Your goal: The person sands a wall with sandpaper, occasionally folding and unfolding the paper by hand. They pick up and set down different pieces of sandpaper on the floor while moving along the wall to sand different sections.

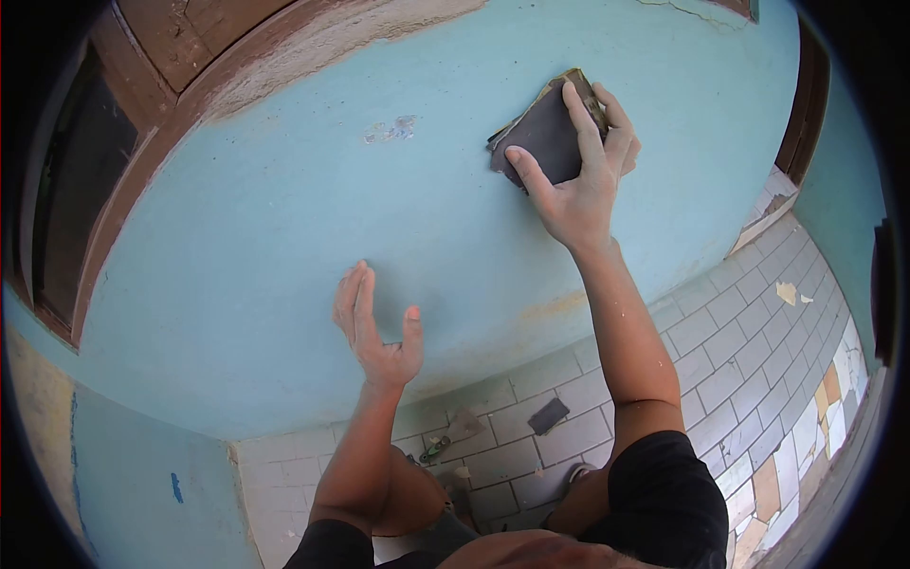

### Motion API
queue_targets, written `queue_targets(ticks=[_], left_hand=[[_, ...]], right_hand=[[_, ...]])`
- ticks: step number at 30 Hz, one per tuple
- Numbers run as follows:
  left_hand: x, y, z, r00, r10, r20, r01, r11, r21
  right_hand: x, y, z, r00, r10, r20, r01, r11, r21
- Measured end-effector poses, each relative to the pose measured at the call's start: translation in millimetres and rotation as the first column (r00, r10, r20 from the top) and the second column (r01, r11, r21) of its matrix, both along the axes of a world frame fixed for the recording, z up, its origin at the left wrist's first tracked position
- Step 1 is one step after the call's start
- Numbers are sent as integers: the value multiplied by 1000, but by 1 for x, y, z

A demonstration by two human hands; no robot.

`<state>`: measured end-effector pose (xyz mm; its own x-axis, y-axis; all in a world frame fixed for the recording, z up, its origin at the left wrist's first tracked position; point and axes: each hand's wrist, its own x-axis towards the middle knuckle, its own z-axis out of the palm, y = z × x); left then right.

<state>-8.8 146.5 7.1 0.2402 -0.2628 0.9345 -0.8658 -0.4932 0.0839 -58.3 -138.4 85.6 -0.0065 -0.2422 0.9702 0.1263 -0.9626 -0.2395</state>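
My right hand (592, 175) grips a dark sheet of sandpaper (548, 133), with a ragged greenish-yellow layer showing along its upper edges. Thumb and fingers spread over the sandpaper, which lies flat against the pale blue wall (284, 209). Lower and to the left, my left hand (376, 327) holds nothing. Its fingers point upward and its thumb stands apart, close before the wall. Pale dust coats both hands. A small patch of peeled paint (391, 129) marks the wall between the sandpaper and the window side.
A brown wooden frame (133, 180) borders the wall at upper left. On the grey tiled floor (512, 463) lie a dark rectangular piece (548, 415) and a small green-handled tool (435, 449). Pale flakes (787, 293) lie at right.
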Motion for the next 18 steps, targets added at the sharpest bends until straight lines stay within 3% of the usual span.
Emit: queue_targets(ticks=[2,3,5,6,8,9,11,12,13,15,16,18], left_hand=[[-6,0,4,961,-217,-172,216,976,-25],[-10,0,5,964,-203,-171,202,979,-26],[-18,-5,8,821,-398,-409,355,917,-182],[-22,-8,10,829,-386,-405,341,922,-181],[-29,-16,16,624,-610,-488,421,789,-448],[-32,-20,20,638,-597,-486,407,798,-445],[-40,-27,29,522,-786,-330,472,589,-656],[-49,-26,35,434,-838,-331,444,518,-731],[-48,-19,34,446,-832,-330,435,524,-732],[-44,-3,32,414,-760,-501,356,642,-679],[-45,-1,33,419,-757,-502,347,644,-682],[-47,-1,39,427,-798,-425,335,576,-746]], right_hand=[[-8,11,12,987,141,73,-146,987,65],[-8,18,15,985,156,74,-161,985,63],[-10,32,21,914,392,108,-402,911,96],[-12,38,22,907,405,112,-416,905,94],[-18,54,22,660,735,-156,-690,675,261],[-22,64,24,646,748,-153,-705,661,258],[-30,84,31,326,934,-146,-831,356,427],[-33,87,32,260,947,-190,-828,319,461],[-32,89,33,245,950,-191,-832,308,462],[-31,94,33,162,954,-254,-834,270,481],[-30,94,33,151,955,-256,-835,262,484],[-29,90,34,29,988,-151,-824,109,557]])
